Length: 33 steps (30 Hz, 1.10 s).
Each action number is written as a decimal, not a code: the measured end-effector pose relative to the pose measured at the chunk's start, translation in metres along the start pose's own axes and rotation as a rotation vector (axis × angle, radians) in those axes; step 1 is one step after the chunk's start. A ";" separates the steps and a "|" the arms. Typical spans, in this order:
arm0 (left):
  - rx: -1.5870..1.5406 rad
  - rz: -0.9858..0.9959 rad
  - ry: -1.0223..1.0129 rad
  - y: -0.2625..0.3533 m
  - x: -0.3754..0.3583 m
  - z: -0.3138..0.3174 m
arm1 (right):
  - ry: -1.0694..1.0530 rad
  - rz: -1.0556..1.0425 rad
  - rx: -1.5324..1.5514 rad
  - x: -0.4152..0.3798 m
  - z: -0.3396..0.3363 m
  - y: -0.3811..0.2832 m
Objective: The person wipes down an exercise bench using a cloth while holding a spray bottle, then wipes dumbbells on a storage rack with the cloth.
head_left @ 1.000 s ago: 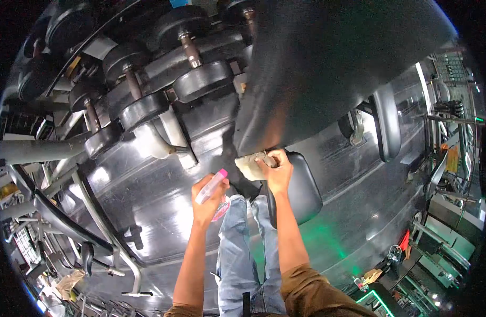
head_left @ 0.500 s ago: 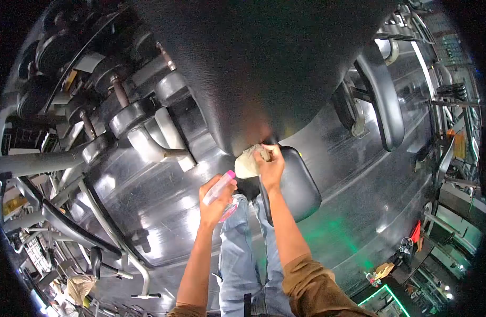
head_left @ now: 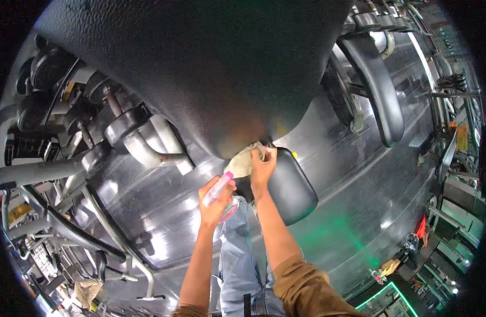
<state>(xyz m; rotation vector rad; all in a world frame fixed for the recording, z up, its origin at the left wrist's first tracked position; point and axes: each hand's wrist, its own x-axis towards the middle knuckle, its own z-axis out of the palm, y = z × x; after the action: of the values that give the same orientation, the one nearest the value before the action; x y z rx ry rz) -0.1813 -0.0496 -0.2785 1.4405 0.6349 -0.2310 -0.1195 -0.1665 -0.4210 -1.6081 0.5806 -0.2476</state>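
My left hand (head_left: 212, 203) is wrapped round a spray bottle (head_left: 218, 189) with a clear white head and a pink nozzle; its pinkish lower part shows below my fingers. In my right hand (head_left: 264, 169) a pale, crumpled cloth (head_left: 242, 162) is gripped between thumb and fingers. The cloth lies right at the lower edge of a large black padded backrest (head_left: 216, 79), which fills the top of the view. The pink nozzle points toward the cloth and overlaps its lower left edge. Beneath my right forearm sits a black padded seat (head_left: 293, 187).
Dumbbells (head_left: 127, 124) rest on a rack at the left, with grey metal machine frames (head_left: 103, 222) below them. Another black padded bench (head_left: 378, 90) stands at the right. The dark, shiny floor (head_left: 354, 179) catches green light near a lit green frame (head_left: 391, 288).
The backrest reaches farther left and lower in view. My right hand and the cloth have shifted slightly left along its lower edge. The left hand holds the bottle almost as before.
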 end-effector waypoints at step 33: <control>0.138 0.157 -0.049 0.039 0.040 0.054 | 0.239 0.027 0.025 0.035 0.004 -0.049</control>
<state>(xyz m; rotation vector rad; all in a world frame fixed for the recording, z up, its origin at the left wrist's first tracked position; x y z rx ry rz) -0.1146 -0.0877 -0.2665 1.6046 0.4705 -0.1891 -0.0776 -0.1792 -0.3801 -1.5563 0.7786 -0.4287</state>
